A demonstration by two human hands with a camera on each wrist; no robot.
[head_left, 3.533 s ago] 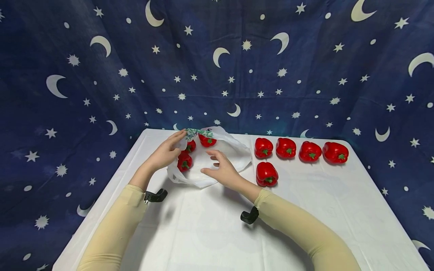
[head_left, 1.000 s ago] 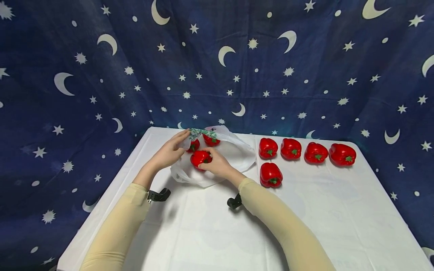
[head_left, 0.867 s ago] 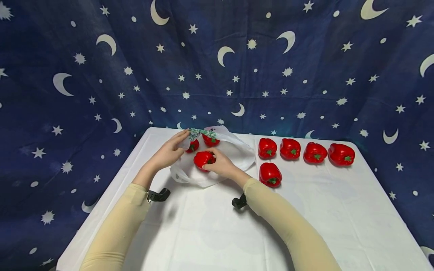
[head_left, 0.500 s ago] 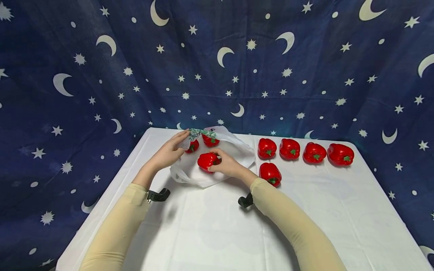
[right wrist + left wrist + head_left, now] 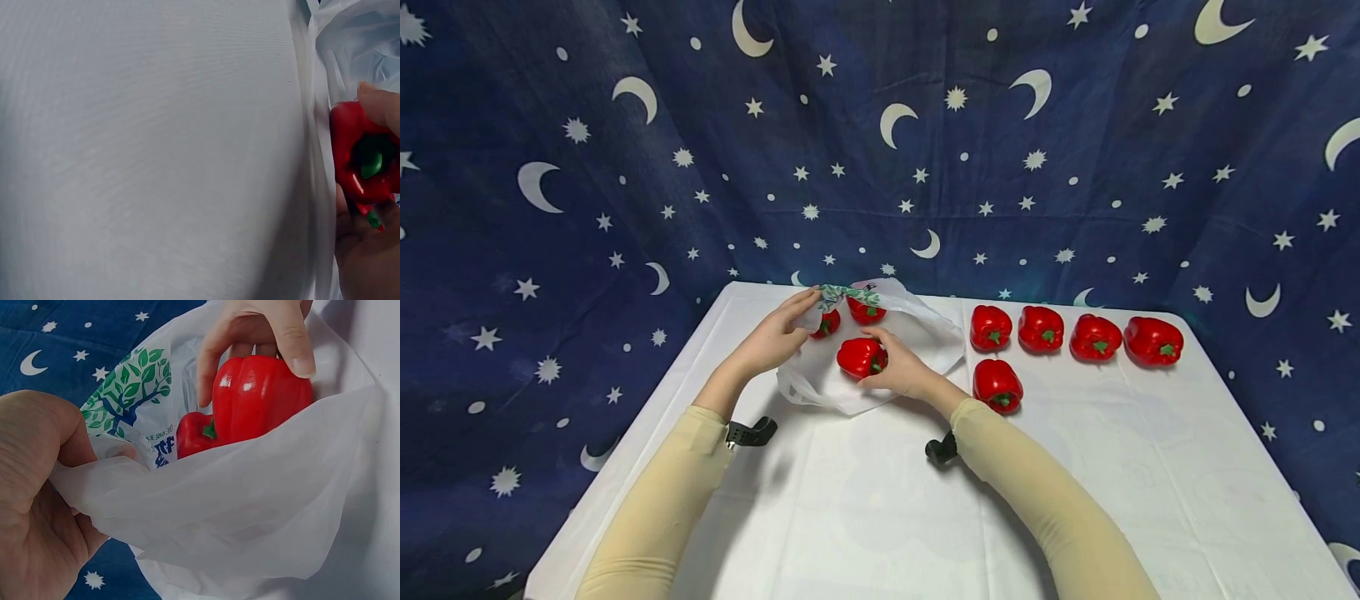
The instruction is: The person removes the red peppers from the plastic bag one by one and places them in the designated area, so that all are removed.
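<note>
My left hand [image 5: 772, 340] pinches the rim of a white plastic bag [image 5: 928, 342] with a green tree print, holding its mouth raised. Inside the bag, my right hand [image 5: 901, 367] has its fingers and thumb round a red bell pepper [image 5: 859, 358], whose green stem faces the palm. The left wrist view shows the thumb on this pepper [image 5: 259, 400] and a second pepper [image 5: 192, 434] partly behind it. Farther back in the bag lie two more peppers, one on the left [image 5: 827, 323] and one under the printed edge [image 5: 867, 313].
Right of the bag, several red bell peppers stand in a back row, from one near the bag [image 5: 990, 327] to one near the corner [image 5: 1153, 342]. Another pepper [image 5: 997, 386] sits in front of them. A starry blue curtain [image 5: 850, 150] hangs behind the white-covered table [image 5: 865, 500].
My right hand, unloaded over the bag at first, took the pepper beside my left hand and shifted it right within the bag. Since half a second ago its thumb has slid lower. My left hand stays.
</note>
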